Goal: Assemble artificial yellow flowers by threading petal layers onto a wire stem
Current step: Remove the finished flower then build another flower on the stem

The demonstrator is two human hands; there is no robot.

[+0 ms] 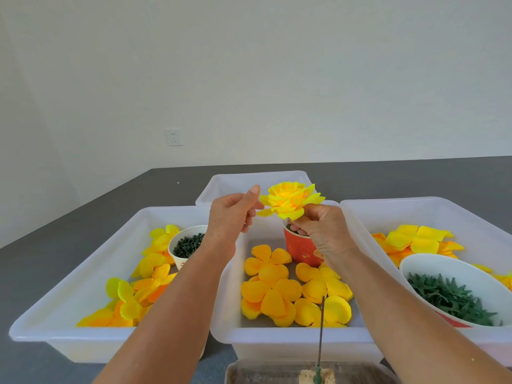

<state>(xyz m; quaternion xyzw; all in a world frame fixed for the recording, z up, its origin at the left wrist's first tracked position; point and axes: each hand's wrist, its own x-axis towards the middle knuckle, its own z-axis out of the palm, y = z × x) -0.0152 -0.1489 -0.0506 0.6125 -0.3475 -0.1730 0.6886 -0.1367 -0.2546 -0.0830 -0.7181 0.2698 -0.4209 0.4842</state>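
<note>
A layered yellow flower (291, 199) is held up above the middle white tray (291, 335). My right hand (321, 227) grips it from below at its base. My left hand (235, 210) pinches an outer petal at the flower's left edge between thumb and fingers. Loose yellow-orange petal layers (279, 289) lie flat in the middle tray. A thin wire stem (321, 331) stands upright on a small base at the near edge, apart from both hands.
A left tray (69, 322) holds petals and a white cup of dark green pieces (188, 245). A red cup (300, 249) stands in the middle tray. The right tray (415, 209) holds petals and a bowl of green leaf parts (451, 296). Another white tray (235, 181) sits behind.
</note>
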